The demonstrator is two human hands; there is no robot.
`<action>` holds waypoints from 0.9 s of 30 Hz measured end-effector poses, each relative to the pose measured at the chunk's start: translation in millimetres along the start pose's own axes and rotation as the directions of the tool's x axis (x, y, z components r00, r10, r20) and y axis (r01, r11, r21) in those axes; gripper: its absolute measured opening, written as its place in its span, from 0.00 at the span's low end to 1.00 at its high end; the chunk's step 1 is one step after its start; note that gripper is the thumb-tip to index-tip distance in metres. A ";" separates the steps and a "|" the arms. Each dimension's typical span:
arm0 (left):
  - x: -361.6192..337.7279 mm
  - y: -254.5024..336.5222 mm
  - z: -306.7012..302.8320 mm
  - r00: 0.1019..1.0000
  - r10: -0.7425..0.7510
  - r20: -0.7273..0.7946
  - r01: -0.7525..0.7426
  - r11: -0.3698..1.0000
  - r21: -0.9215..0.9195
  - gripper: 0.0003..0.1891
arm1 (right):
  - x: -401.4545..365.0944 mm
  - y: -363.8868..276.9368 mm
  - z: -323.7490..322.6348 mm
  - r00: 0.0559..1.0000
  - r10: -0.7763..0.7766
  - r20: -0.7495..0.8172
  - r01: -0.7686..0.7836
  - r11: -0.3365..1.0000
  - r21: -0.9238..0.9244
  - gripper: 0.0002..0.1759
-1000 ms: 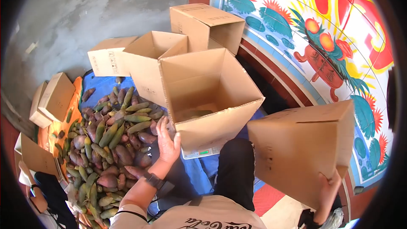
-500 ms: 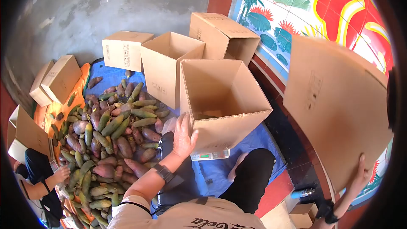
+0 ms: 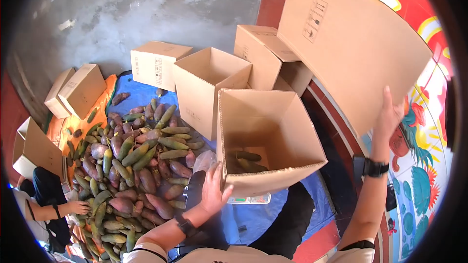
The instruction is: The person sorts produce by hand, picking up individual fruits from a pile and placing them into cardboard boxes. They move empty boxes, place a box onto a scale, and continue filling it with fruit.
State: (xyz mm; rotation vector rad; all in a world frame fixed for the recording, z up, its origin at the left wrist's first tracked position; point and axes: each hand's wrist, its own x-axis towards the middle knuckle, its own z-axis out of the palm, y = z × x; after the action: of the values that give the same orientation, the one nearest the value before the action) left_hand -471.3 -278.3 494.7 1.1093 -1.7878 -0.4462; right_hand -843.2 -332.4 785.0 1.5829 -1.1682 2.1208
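My left hand (image 3: 212, 191) rests against the near left edge of an open cardboard box (image 3: 278, 180), its thumb apart from the fingers. The box stands on a scale (image 3: 251, 198) and holds a few green vegetables (image 3: 248, 159) at its bottom. Raised at the upper right, my right hand (image 3: 387, 114) grips the lower right edge of another cardboard box (image 3: 356, 44). Left of my left hand lies a large heap of green and purple vegetables (image 3: 141, 168).
Several boxes, including an open one (image 3: 209, 78), stand behind the heap on a blue sheet (image 3: 129, 87). At the far left a co-worker's hand (image 3: 78, 208) touches the heap's edge. A painted tile wall (image 3: 424, 165) rises at the right.
My right hand has lifted its box up and to the left. The view has shifted, and the vegetables inside the box on the scale now show more. My left hand stays at that box's edge.
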 end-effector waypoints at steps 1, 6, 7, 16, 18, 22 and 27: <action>-0.6 -0.6 -0.9 1.000 0.006 0.002 -0.006 1.000 0.015 0.39 | 5.1 16.8 19.2 1.000 0.016 0.002 -0.016 1.000 0.012 0.14; 4.8 -8.9 -8.3 0.998 0.043 0.054 -0.044 0.999 0.027 0.39 | 26.4 82.4 125.6 0.999 0.034 -0.017 -0.030 0.983 0.183 0.17; 5.6 -8.4 -10.4 0.996 0.047 0.072 -0.049 0.998 0.027 0.38 | 29.1 96.5 144.7 0.999 0.025 -0.026 -0.020 0.984 0.177 0.18; 8.0 -10.6 -19.3 0.984 -0.002 0.176 0.001 1.000 0.005 0.37 | 27.3 237.7 222.3 0.963 0.147 0.227 -0.081 0.957 -0.277 0.21; 7.7 -9.4 -19.3 0.982 -0.005 0.186 0.004 1.000 0.005 0.37 | 23.6 234.3 214.3 0.921 0.179 0.346 -0.043 0.929 -0.366 0.23; 8.6 -6.5 -18.2 0.984 0.011 0.180 -0.009 1.000 -0.008 0.39 | 27.0 278.8 193.1 0.845 0.228 0.484 -0.054 0.937 -0.346 0.25; 9.2 -3.0 -17.6 0.989 0.012 0.148 -0.010 1.000 -0.012 0.40 | 9.2 296.4 167.7 0.761 0.283 0.584 -0.154 0.953 -0.261 0.25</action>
State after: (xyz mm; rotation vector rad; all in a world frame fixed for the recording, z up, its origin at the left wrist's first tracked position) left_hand -455.9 -284.7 506.0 1.0814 -1.9169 -0.5437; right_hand -913.4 -647.2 675.3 2.2150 -1.7805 1.5438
